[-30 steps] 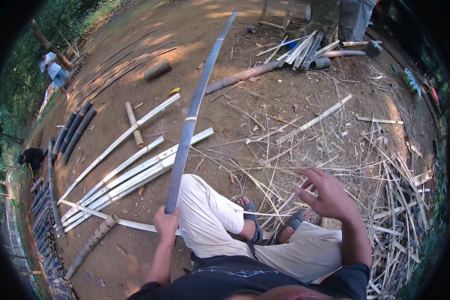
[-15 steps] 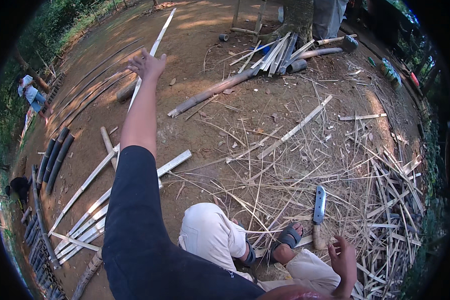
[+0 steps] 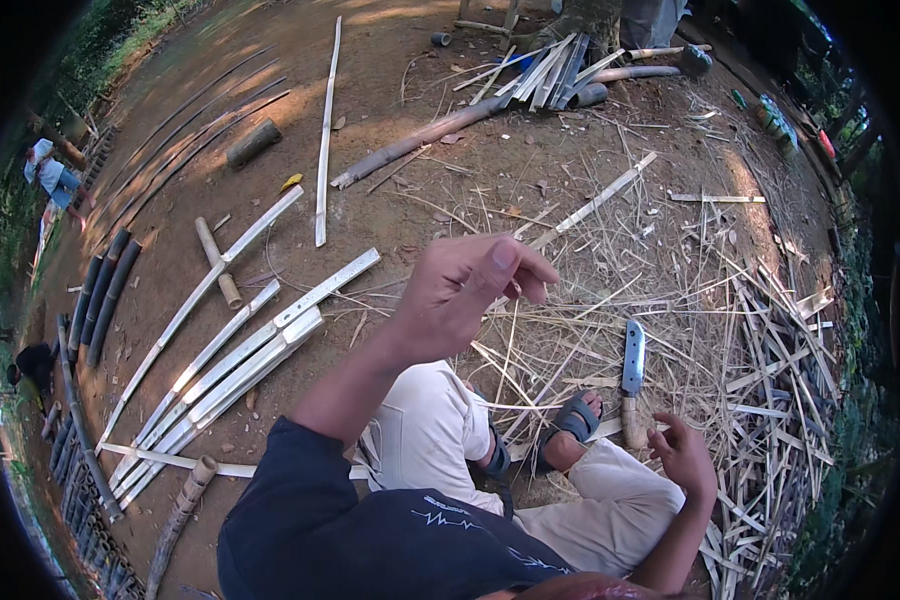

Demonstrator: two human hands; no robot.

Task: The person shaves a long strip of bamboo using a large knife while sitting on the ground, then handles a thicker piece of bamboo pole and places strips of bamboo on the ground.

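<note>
My left hand (image 3: 470, 285) hangs in the air over my knees, fingers loosely curled, with nothing in it. My right hand (image 3: 685, 455) rests low by my right knee, fingers apart, just beside the wooden handle of a knife (image 3: 632, 372) that lies on the bamboo shavings with its blade pointing away from me. I cannot tell whether the fingertips touch the handle. A long thin bamboo strip (image 3: 325, 130) lies on the bare dirt far ahead to the left. I sit with bent legs in light trousers and grey sandals (image 3: 573, 418).
Several split bamboo slats (image 3: 230, 350) lie side by side at my left. A bamboo pole (image 3: 420, 140) and a stack of slats (image 3: 550, 70) lie ahead. Shavings and offcuts (image 3: 750, 330) cover the ground at right. Dark poles (image 3: 105, 300) and a person (image 3: 55, 175) are at far left.
My left hand held the long bamboo strip, reached out and let it go; the strip now lies on the dirt and the hand has drawn back. My right hand dropped beside the knife.
</note>
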